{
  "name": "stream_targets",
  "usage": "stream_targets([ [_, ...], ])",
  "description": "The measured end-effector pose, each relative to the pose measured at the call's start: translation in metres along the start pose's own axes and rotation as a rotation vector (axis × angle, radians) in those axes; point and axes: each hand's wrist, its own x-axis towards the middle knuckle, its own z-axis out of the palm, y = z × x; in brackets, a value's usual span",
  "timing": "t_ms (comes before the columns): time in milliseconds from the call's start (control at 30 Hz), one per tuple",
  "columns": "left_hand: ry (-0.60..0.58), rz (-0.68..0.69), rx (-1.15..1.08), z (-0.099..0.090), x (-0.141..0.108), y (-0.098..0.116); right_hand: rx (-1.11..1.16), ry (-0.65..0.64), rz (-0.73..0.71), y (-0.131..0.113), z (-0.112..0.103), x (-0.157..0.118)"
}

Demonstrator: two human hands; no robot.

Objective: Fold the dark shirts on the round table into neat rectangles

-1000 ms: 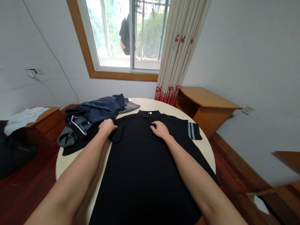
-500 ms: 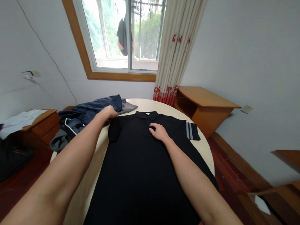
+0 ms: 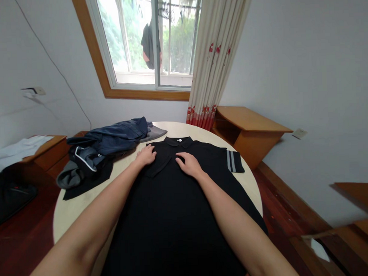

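A black polo shirt [image 3: 180, 210] lies spread over the round table, collar at the far end. Its left sleeve [image 3: 157, 168] is folded inward over the body. On that fold, by the shoulder, rests my left hand [image 3: 146, 155], open with its fingers spread. My right hand [image 3: 189, 164] lies on the chest below the collar [image 3: 178, 142], open, with thumb and fingers apart and slightly curved. The right sleeve [image 3: 235, 161], banded with grey stripes, stretches out to the side.
A pile of dark blue and grey clothes [image 3: 111, 136] sits on the table [image 3: 83, 206] at the left. Beyond it stand a wooden cabinet [image 3: 48, 159], a curtain [image 3: 212, 72] and a wooden desk [image 3: 252, 123] at the right.
My left hand has moved inward and nearer, laying the left sleeve over onto the shirt's body and letting go of it. My right hand has stayed on the chest.
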Motion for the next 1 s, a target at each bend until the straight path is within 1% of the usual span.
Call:
stream_targets([
  [100,-0.044,-0.023,0.114,0.011,0.004,-0.008,0.011,-0.032,-0.083,-0.01,0.003,-0.002],
  [200,-0.064,-0.023,0.164,0.017,0.014,-0.017,-0.006,-0.059,-0.132,-0.017,0.008,-0.003],
  [333,-0.071,0.0,0.188,0.019,0.029,-0.03,-0.069,-0.109,-0.147,-0.019,0.015,-0.002],
  [433,-0.075,0.005,0.209,0.017,0.035,-0.033,-0.118,-0.171,-0.131,-0.017,0.018,-0.001],
  [500,-0.077,-0.013,0.241,0.016,0.035,-0.029,-0.14,-0.203,-0.117,-0.017,0.018,0.0],
  [567,-0.045,0.011,0.3,0.016,0.031,-0.019,-0.144,-0.217,-0.103,-0.017,0.018,0.001],
  [633,-0.002,0.112,0.344,0.018,0.027,-0.006,-0.142,-0.218,-0.091,-0.018,0.018,0.002],
  [700,0.008,0.224,0.333,0.022,0.024,0.006,-0.138,-0.213,-0.084,-0.019,0.018,0.002],
  [767,-0.021,0.248,0.286,0.025,0.026,0.013,-0.13,-0.208,-0.078,-0.019,0.019,0.001],
  [867,-0.054,0.203,0.242,0.029,0.036,0.012,-0.119,-0.205,-0.065,-0.018,0.02,0.001],
  [1000,-0.056,0.184,0.238,0.029,0.053,0.001,-0.147,-0.214,-0.053,-0.019,0.023,0.007],
])
